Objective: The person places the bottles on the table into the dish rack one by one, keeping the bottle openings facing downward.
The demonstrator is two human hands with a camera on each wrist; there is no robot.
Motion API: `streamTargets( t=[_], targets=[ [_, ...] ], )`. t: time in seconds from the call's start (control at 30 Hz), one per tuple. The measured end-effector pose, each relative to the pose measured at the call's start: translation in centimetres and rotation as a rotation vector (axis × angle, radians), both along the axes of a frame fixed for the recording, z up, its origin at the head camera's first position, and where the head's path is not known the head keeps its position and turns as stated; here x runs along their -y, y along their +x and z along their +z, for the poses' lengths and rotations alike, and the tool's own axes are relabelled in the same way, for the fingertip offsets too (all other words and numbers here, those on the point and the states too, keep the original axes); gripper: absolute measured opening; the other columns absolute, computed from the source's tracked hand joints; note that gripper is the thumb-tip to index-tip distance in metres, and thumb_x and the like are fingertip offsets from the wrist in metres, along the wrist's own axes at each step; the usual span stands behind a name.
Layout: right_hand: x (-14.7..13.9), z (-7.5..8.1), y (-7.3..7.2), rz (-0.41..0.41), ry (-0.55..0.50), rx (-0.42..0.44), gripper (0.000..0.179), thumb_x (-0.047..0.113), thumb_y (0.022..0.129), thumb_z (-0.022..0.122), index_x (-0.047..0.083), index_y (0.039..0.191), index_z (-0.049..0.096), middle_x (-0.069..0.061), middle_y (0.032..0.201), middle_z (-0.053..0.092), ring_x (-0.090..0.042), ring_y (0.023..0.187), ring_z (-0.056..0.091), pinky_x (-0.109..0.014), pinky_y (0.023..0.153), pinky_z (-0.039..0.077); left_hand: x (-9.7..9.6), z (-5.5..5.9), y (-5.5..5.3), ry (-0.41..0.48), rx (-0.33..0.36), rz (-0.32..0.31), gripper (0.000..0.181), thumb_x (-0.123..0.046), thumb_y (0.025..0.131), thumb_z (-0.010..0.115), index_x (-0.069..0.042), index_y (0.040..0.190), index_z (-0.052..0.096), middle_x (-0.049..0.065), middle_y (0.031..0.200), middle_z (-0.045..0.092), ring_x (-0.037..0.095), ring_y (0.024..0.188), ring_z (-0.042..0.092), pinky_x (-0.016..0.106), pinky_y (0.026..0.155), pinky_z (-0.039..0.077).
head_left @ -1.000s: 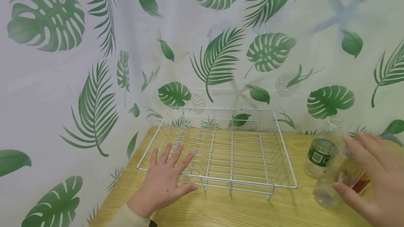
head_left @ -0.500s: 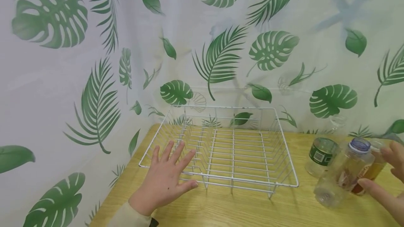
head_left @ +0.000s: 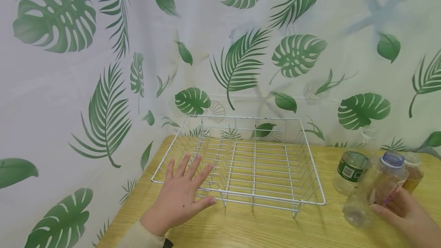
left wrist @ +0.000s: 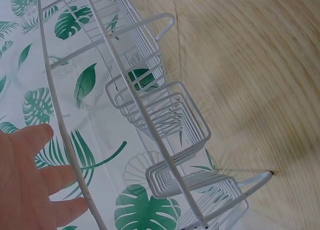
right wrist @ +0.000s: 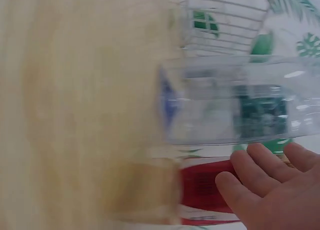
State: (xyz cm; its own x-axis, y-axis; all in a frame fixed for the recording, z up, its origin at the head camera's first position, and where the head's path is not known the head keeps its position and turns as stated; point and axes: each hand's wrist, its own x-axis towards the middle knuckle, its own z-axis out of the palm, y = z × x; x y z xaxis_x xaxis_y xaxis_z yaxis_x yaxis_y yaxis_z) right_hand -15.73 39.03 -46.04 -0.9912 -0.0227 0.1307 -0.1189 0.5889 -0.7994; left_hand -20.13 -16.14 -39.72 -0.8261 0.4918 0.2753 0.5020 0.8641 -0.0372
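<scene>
My left hand (head_left: 182,194) has its fingers spread over the front left of a white wire dish rack (head_left: 255,194). In the left wrist view its fingertips (left wrist: 75,210) overlap the wire rim. At the far right, my right hand (head_left: 406,213) reaches up to a clear plastic bottle (head_left: 358,202) with a blue-purple neck, which stands upright. Fingers partly extended, it comes between this bottle and an amber-tinted bottle (head_left: 415,175) behind it. The right wrist view shows the fingers overlapping that bottle's red label (right wrist: 205,187), beside the clear bottle (right wrist: 210,104).
Another clear bottle with a green label (head_left: 348,169) stands behind and left of the blue-necked one, right of the rack. Everything stands on a light wood table (head_left: 241,229). A white curtain with green leaves (head_left: 241,60) hangs at the back and left.
My right hand first draws off to the right, away from the front of the bottles, then comes back in lower, beside the clear bottle. My left hand stays put; the bottles and rack keep their places.
</scene>
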Motion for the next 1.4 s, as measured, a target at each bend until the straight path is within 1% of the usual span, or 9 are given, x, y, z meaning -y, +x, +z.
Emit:
streamTargets(
  t=[0.07, 0.17, 0.23, 0.4, 0.5, 0.7, 0.87, 1.27, 1.4],
  targets=[
    [-0.1, -0.1, -0.4, 0.014, 0.057, 0.096, 0.077, 0.024, 0.107, 0.055, -0.014, 0.154, 0.008, -0.041, 0.148, 0.031, -0.007, 0.116, 0.060, -0.014, 0.075, 0.051, 0.0, 0.0, 0.0, 0.003, 0.003, -0.001, 0.085, -0.078, 0.091, 0.044, -0.030, 0.161, 0.032, 0.009, 0.167, 0.018, 0.035, 0.154, 0.006, 0.069, 0.115, 0.000],
    [-0.1, -0.1, -1.0, 0.030, 0.117, 0.175, 0.081, 0.031, 0.107, 0.053, -0.020, 0.151, 0.007, -0.053, 0.142, 0.026, -0.053, 0.118, 0.056, -0.032, 0.076, 0.059, -0.1, -0.1, 0.0, -0.007, -0.005, 0.001, 0.084, -0.077, 0.092, 0.044, -0.031, 0.161, 0.032, 0.009, 0.167, 0.017, 0.036, 0.154, 0.007, 0.069, 0.116, 0.002],
    [0.0, -0.1, -1.3, 0.034, 0.144, 0.225, 0.083, 0.036, 0.107, 0.051, -0.020, 0.150, 0.009, -0.052, 0.142, 0.028, -0.066, 0.121, 0.044, -0.046, 0.082, 0.058, -0.1, -0.1, -0.1, -0.012, -0.009, -0.001, 0.084, -0.077, 0.092, 0.043, -0.030, 0.160, 0.033, 0.009, 0.167, 0.017, 0.036, 0.153, 0.007, 0.070, 0.115, 0.003],
    [0.2, -0.2, -1.8, 0.074, 0.157, 0.405, 0.088, 0.049, 0.107, 0.045, -0.019, 0.150, 0.010, -0.047, 0.148, 0.023, -0.067, 0.130, 0.031, -0.070, 0.096, 0.042, -0.1, -0.1, 0.0, 0.000, -0.006, -0.018, 0.083, -0.075, 0.093, 0.045, -0.028, 0.160, 0.033, 0.009, 0.167, 0.016, 0.035, 0.153, 0.007, 0.070, 0.115, 0.005],
    [0.4, -0.4, -1.8, 0.116, 0.161, 0.438, 0.087, 0.048, 0.107, 0.044, -0.022, 0.148, 0.014, -0.045, 0.149, 0.024, -0.066, 0.131, 0.031, -0.071, 0.096, 0.041, -0.1, -0.1, 0.1, -0.006, -0.010, -0.024, 0.083, -0.076, 0.093, 0.043, -0.029, 0.161, 0.032, 0.009, 0.167, 0.016, 0.034, 0.154, 0.007, 0.069, 0.116, 0.004],
    [0.9, -0.9, -1.7, 0.137, 0.133, 0.381, 0.085, 0.042, 0.107, 0.048, -0.019, 0.151, 0.009, -0.039, 0.153, 0.023, -0.061, 0.134, 0.031, -0.065, 0.098, 0.043, -0.2, -0.3, 0.1, -0.015, -0.018, -0.031, 0.085, -0.080, 0.093, 0.033, -0.029, 0.161, 0.032, 0.009, 0.167, 0.018, 0.033, 0.153, 0.010, 0.068, 0.116, 0.005],
    [1.0, -1.2, -2.0, 0.125, 0.201, 0.330, 0.081, 0.043, 0.106, 0.050, -0.017, 0.151, 0.020, -0.040, 0.150, 0.032, -0.061, 0.131, 0.037, -0.068, 0.095, 0.044, -0.2, -0.4, 0.0, -0.007, -0.004, -0.036, 0.085, -0.080, 0.093, 0.031, -0.029, 0.160, 0.032, 0.009, 0.167, 0.019, 0.033, 0.154, 0.010, 0.068, 0.116, 0.004],
    [0.6, -1.8, -1.8, 0.151, 0.166, 0.225, 0.064, 0.032, 0.107, 0.051, -0.018, 0.143, 0.034, -0.041, 0.141, 0.043, -0.057, 0.121, 0.051, -0.042, 0.084, 0.058, -0.5, -0.6, 0.0, -0.032, 0.005, -0.044, 0.086, -0.080, 0.093, 0.029, -0.028, 0.161, 0.031, 0.009, 0.166, 0.022, 0.038, 0.152, 0.016, 0.070, 0.115, 0.006],
    [1.2, -0.9, -1.1, 0.131, 0.163, 0.149, 0.056, 0.027, 0.105, 0.058, -0.011, 0.143, 0.043, -0.032, 0.137, 0.052, -0.019, 0.109, 0.064, -0.028, 0.077, 0.056, -0.6, -0.4, 0.1, -0.014, 0.018, -0.049, 0.085, -0.080, 0.093, 0.032, -0.028, 0.161, 0.032, 0.009, 0.166, 0.021, 0.037, 0.152, 0.015, 0.069, 0.116, 0.004]
  ],
)
